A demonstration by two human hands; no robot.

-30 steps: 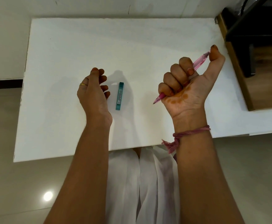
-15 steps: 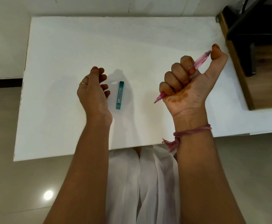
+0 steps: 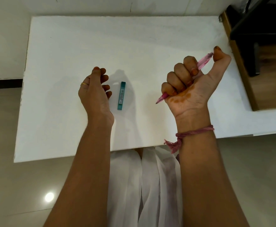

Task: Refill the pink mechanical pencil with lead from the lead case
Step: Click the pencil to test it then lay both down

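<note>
My right hand (image 3: 189, 86) is a fist around the pink mechanical pencil (image 3: 203, 62), held above the white table (image 3: 134, 46). The pencil's tip points down-left out of the fist and my thumb presses on its top end. The teal lead case (image 3: 122, 95) lies flat on the table, lengthwise away from me. My left hand (image 3: 94, 92) hovers just left of the case with curled fingers apart, holding nothing and not touching it.
A dark chair or frame on a wooden base (image 3: 261, 54) stands at the table's right edge. My white clothing (image 3: 142, 185) shows below the table's near edge, over a glossy tiled floor (image 3: 19, 185).
My right hand with the pencil has shifted slightly right, thumb still on the pencil's top. The left hand and the lead case have stayed where they were.
</note>
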